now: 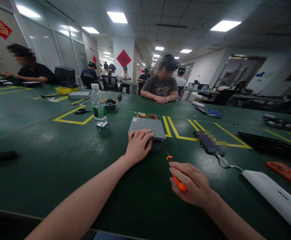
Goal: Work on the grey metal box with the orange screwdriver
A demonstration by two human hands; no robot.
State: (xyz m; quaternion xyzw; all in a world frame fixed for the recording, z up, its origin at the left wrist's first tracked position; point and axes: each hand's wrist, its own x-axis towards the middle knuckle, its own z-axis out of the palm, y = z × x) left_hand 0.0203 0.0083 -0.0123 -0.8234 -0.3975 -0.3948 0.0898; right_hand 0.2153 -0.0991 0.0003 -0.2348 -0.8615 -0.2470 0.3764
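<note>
A grey metal computer power supply (pixel 145 124) lies on the green table in front of me, with a bundle of coloured wires (pixel 148 116) at its far side. My left hand (pixel 139 144) grips it from the near left, fingers over the top and thumb along the near face. In my right hand (pixel 193 185) is a screwdriver (pixel 170 159) with an orange and black handle. Its thin shaft slants up and left to the near right corner of the power supply. Whether the tip sits in a screw is too small to tell.
A water bottle (pixel 99 108) stands left of the power supply, near a metal bowl (pixel 111 106). On the right lie a white power strip (pixel 273 191), an orange phone (pixel 287 173) and a black panel (pixel 270 145). A person (pixel 160 85) sits across the table.
</note>
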